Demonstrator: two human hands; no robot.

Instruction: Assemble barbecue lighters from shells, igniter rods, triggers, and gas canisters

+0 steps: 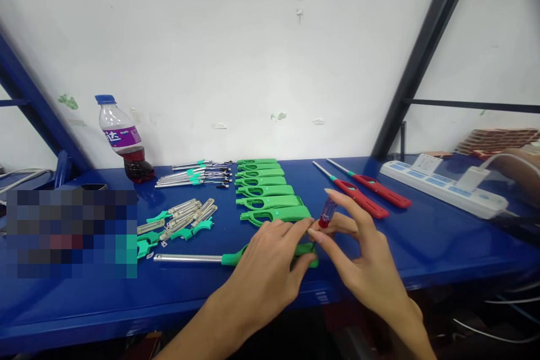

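Observation:
My left hand (265,261) presses down on a green long-nosed lighter (202,259) that lies on the blue bench near its front edge, with the metal tube pointing left. My right hand (358,253) pinches a small screwdriver with a red and clear handle (327,212), held upright over the lighter's green handle. The fingertips of both hands meet there.
A row of green handle shells (265,191) lies behind my hands. Metal tubes with wires (198,174) and small green-tipped parts (185,219) lie to the left. Two red lighters (363,191) and a white power strip (442,188) are at right. A purple-labelled bottle (124,140) stands far left.

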